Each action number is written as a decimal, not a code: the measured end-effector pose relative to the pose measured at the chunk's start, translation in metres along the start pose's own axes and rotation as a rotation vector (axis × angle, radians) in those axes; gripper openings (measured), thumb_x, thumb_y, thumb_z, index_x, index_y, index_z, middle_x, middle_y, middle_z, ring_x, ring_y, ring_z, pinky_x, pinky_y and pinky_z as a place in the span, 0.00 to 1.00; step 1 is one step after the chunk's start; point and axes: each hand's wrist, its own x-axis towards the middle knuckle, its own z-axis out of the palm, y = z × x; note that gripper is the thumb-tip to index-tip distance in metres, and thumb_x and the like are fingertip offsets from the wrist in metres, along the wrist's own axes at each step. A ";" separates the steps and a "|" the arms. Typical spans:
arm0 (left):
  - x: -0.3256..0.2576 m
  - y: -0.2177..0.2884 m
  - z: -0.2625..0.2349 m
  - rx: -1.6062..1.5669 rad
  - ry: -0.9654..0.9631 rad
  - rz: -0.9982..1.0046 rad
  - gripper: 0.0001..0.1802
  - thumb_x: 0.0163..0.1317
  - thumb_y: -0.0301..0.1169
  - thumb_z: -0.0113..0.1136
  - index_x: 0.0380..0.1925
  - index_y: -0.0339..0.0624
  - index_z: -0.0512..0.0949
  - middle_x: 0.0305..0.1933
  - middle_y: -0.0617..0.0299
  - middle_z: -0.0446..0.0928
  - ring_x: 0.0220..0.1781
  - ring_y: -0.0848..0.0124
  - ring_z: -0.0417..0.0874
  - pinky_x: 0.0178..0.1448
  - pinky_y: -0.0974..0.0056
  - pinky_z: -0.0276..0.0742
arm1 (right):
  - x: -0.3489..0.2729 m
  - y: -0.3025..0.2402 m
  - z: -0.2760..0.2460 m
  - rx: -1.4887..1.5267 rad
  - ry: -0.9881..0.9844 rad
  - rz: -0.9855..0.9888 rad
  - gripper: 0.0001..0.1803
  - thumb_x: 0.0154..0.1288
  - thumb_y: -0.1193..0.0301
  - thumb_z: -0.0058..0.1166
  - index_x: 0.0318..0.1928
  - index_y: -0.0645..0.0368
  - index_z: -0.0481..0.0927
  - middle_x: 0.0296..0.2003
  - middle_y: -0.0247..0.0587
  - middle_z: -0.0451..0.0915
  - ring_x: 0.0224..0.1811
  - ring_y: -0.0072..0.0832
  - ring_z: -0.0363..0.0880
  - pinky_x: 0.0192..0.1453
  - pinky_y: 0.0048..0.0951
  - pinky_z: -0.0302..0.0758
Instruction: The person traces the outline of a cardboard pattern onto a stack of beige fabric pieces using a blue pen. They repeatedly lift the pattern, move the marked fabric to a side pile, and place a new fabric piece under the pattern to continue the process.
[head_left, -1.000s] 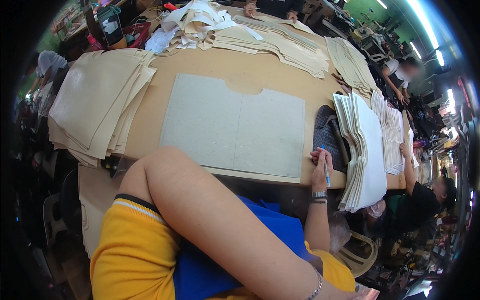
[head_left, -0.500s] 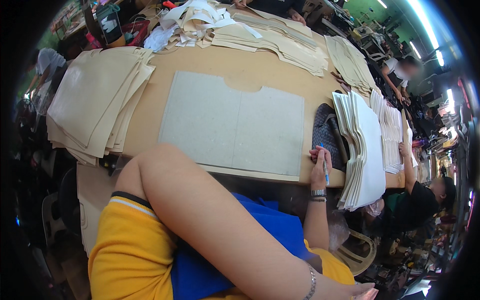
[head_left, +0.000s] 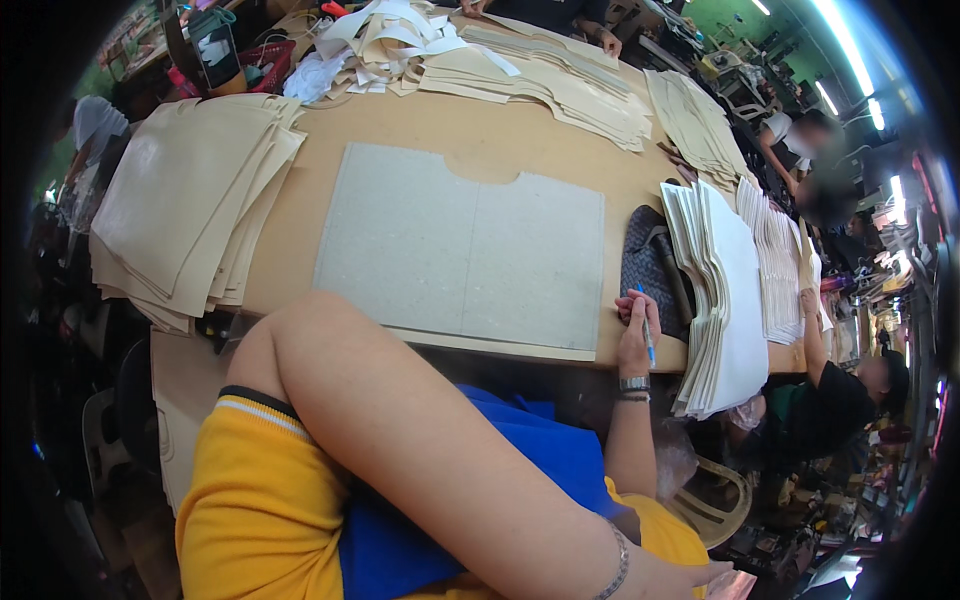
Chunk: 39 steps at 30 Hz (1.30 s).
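My right hand [head_left: 637, 318] rests by the table's near edge, its fingers closed round a blue-and-white pen [head_left: 647, 335]. Bent across my front, my left arm reaches to the lower right, where my left hand [head_left: 700, 575] shows only in part at the picture's edge; its fingers are mostly cut off. A pinkish, shiny patch [head_left: 738, 584] lies beside it, too little seen to name. In front of me a flat grey board [head_left: 460, 250] with a notch in its far edge lies on the brown table [head_left: 400, 125]. Beyond my right hand is a dark woven-pattern piece [head_left: 640, 250].
Cream sheets [head_left: 180, 190] are stacked at the left. White cut sheets [head_left: 725, 300] stand piled to the right. Paper strips [head_left: 390, 35] and cut pieces [head_left: 530, 90] cover the far side. Co-workers are around the table; one's hand [head_left: 610, 42] shows at the far edge.
My view has shifted slightly, so the table things sit a little farther left. My left hand is lower and more cut off. The right hand still holds the pen.
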 end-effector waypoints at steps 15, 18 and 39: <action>-0.004 0.009 -0.004 -0.024 -0.081 -0.036 0.23 0.64 0.36 0.46 0.57 0.39 0.68 0.50 0.53 0.74 0.55 0.60 0.77 0.69 0.39 0.56 | 0.001 -0.005 0.005 -0.054 0.018 0.031 0.14 0.75 0.64 0.45 0.45 0.61 0.79 0.34 0.37 0.82 0.36 0.18 0.77 0.43 0.22 0.74; -0.014 0.003 -0.016 -0.061 -0.149 -0.070 0.23 0.64 0.36 0.46 0.58 0.39 0.68 0.50 0.53 0.74 0.56 0.60 0.77 0.70 0.39 0.55 | 0.001 0.002 0.000 -0.079 0.027 0.046 0.14 0.75 0.64 0.46 0.45 0.62 0.80 0.33 0.36 0.82 0.36 0.18 0.79 0.43 0.23 0.76; -0.014 0.008 -0.021 -0.085 -0.357 -0.173 0.23 0.64 0.37 0.46 0.59 0.47 0.71 0.61 0.59 0.71 0.67 0.62 0.70 0.74 0.34 0.47 | -0.001 -0.001 0.000 -0.024 -0.002 0.014 0.13 0.76 0.67 0.45 0.46 0.63 0.79 0.34 0.34 0.81 0.39 0.19 0.80 0.45 0.21 0.75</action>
